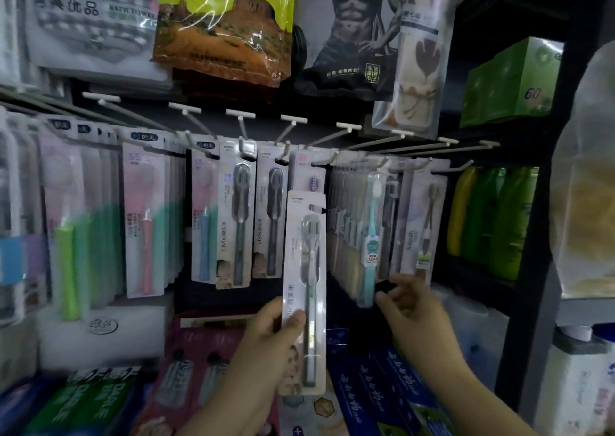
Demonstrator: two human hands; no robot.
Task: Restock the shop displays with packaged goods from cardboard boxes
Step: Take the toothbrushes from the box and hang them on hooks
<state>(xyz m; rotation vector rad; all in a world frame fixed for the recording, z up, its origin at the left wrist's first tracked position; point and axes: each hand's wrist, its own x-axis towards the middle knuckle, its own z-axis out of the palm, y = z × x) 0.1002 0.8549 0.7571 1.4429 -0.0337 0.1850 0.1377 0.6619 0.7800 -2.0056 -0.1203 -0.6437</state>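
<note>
Hanging step under way: a carded toothbrush is going up to its peg.

Reading left to right, the left hand (266, 332) is gripping one toothbrush pack (304, 289) by its lower half, thumb across the front, holding it upright just below the peg row (293, 123). Two matching dark-brush packs (237, 216) are hanging just left of it, and a lilac-headed pack (307, 176) is hanging behind its top. The right hand (407, 306) is reaching under the teal toothbrush pack (371, 236), fingers loosely curled, gripping nothing visible. Next, seemingly, the card's hang slot needs lifting level with a free hook and sliding on straight.
</note>
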